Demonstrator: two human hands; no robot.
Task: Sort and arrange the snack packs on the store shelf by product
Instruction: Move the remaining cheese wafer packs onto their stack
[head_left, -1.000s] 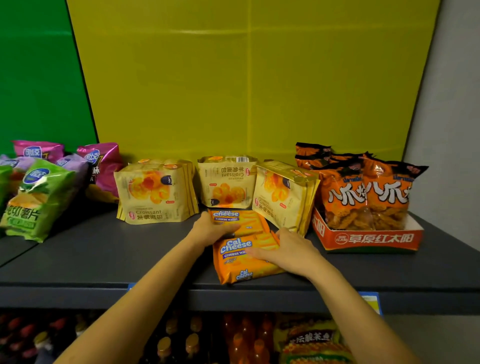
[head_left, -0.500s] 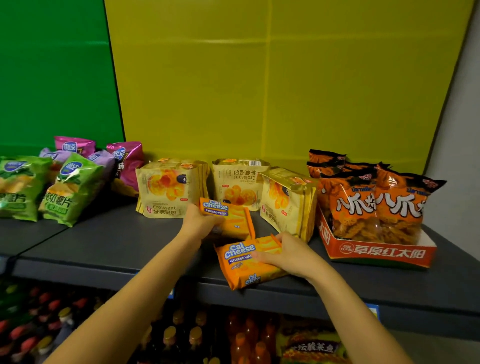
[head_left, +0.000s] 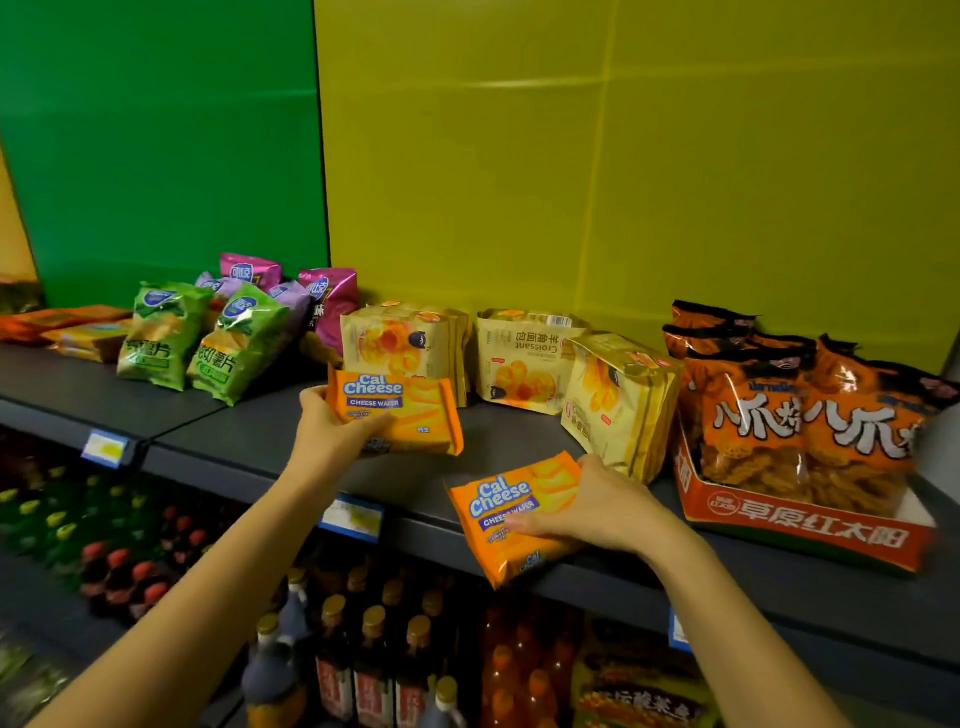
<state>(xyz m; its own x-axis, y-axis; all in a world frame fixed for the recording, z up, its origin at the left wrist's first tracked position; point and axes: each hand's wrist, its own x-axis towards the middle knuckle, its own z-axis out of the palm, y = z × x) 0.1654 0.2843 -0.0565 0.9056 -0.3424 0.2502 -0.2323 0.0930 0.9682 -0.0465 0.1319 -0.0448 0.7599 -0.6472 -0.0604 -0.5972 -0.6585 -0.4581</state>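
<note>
On the grey shelf (head_left: 249, 441), against green and yellow panels
Left hand (head_left: 332, 431) grips one Cal Cheese pack (head_left: 397, 413); right hand (head_left: 597, 506) clasps another Cal Cheese pack (head_left: 506, 519) at the edge

Quantities on the shelf: two Cal Cheese wafer packs (head_left: 397, 413) (head_left: 511, 514), two green chip bags (head_left: 161, 332) (head_left: 236, 343), three croissant-pack groups (head_left: 405, 343) (head_left: 524, 358) (head_left: 618, 400), one red display box (head_left: 800, 525).

Orange pack at 9 o'clock (head_left: 397, 413): "Cal Cheese", "CHEESE WAFER".
Orange pack at 6 o'clock (head_left: 511, 514): "Cal Cheese", "CHEESE WAFER", partly covered.
Yellow pack at 12 o'clock (head_left: 522, 358): "Croissant", "羊角面包", printed sideways.
Red carton at 3 o'clock (head_left: 800, 525): "草原红太阳".
Green bags at 10 o'clock (head_left: 228, 348): "薯片"; the rest is unclear.
Shelf-edge tags (head_left: 353, 517): unreadable.
</note>
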